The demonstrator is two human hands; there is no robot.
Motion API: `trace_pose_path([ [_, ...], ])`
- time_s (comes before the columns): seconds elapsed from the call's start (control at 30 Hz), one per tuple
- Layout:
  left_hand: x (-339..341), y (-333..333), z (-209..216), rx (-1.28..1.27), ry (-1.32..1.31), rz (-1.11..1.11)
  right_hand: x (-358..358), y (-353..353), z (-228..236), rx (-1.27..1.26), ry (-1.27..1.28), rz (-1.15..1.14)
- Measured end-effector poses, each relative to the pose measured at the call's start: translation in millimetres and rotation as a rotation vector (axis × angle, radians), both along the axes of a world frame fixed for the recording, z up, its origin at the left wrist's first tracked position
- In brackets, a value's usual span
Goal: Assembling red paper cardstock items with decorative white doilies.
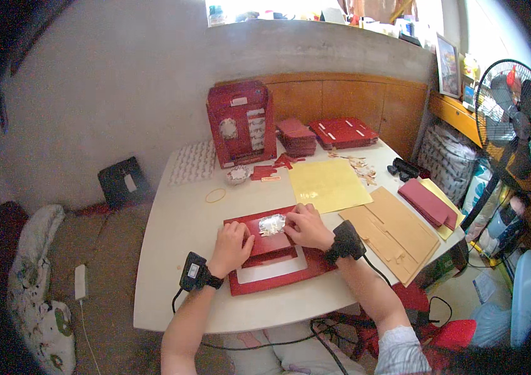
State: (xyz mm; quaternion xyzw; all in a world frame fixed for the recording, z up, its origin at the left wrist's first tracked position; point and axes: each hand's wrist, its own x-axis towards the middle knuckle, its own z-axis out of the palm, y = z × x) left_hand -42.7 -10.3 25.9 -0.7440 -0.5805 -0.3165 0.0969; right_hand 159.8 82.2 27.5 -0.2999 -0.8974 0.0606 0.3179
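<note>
A flat red cardboard sheet (318,265), partly folded, lies near the table's front edge. In its front part is a white, round-cornered panel (272,270). A shiny silver sticker (272,224) sits on the raised red part. My left hand (232,246) has its fingers curled at the left edge of that part, thumb against it. The fingers of my right hand (308,226) are bent and closed on the red cardboard just beside the sticker's right end. Their tips are partly hidden. Both wrists wear black strapped devices.
Beyond my hands lies a yellow sheet (330,186). Tan cardboard (390,234) and dark red pieces (426,202) are on the right. A tall red box (240,125) and red stacks (343,132) stand at the back. A rubber band (215,195) lies left; a fan (518,125) is far right.
</note>
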Motion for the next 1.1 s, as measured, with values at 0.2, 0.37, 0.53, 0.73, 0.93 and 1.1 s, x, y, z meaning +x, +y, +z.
trace_pose_path([
  [0.2, -1, 1, -3, -0.031, 0.016, -0.008, -3, 2, -1, 0.045, -0.147, -0.052],
  [0.37, -1, 2, -5, -0.047, 0.025, 0.010, -5, 2, -5, 0.086, -0.140, -0.056],
  [0.53, 0, 2, -5, -0.055, 0.020, 0.014, -6, 0, -5, 0.050, -0.157, -0.085],
  [0.73, -1, 1, -3, -0.088, 0.015, 0.016, -3, -3, 3, -0.019, -0.145, -0.079],
  [0.93, 2, 0, 2, -0.038, 0.012, -0.013, 5, 4, 0, 0.006, -0.031, -0.048],
  [1.1, 1, -1, -1, -0.028, 0.014, -0.018, 2, 5, -2, 0.023, -0.100, -0.030],
])
